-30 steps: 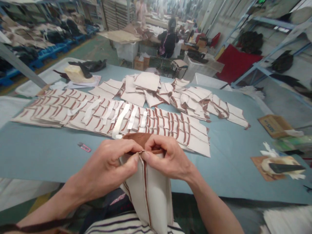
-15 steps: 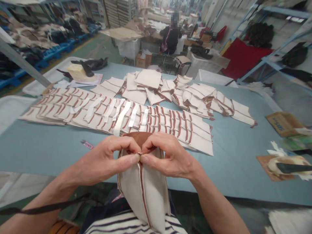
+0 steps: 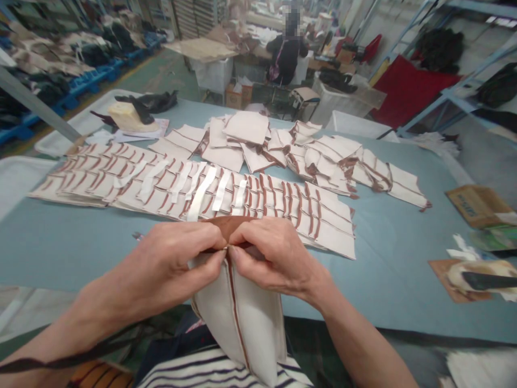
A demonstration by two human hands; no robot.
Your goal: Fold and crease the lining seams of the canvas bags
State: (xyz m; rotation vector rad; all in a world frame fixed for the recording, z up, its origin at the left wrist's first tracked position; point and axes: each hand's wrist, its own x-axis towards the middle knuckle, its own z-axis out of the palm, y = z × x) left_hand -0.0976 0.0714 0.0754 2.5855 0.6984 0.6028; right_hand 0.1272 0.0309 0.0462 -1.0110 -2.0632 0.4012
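Observation:
A cream fabric piece (image 3: pixel 258 318) with a brown seam down its middle hangs over the table's near edge against my striped shirt. Its inner face is brown at the top. My left hand (image 3: pixel 181 256) pinches the top edge just left of the seam, thumb against forefinger. Right beside it my right hand (image 3: pixel 274 256) pinches the same edge from the other side, so the fingertips of both almost touch. Just beyond lies a long overlapping row of similar cream pieces (image 3: pixel 331 226) with brown edging, and white strips (image 3: pixel 202 191) rest across it.
A loose heap of cream pieces (image 3: pixel 246 129) lies farther back. Pink snips (image 3: pixel 138 236) show partly beside my left hand. At the right are a cardboard box (image 3: pixel 476 205) and a pad with a dark strap (image 3: pixel 484 279). A person (image 3: pixel 283 59) sits beyond the blue-grey table (image 3: pixel 388 258).
Both hands have shifted slightly up and left with the pinched edge. My left hand now covers most of the pink snips. The fabric piece still hangs from both hands.

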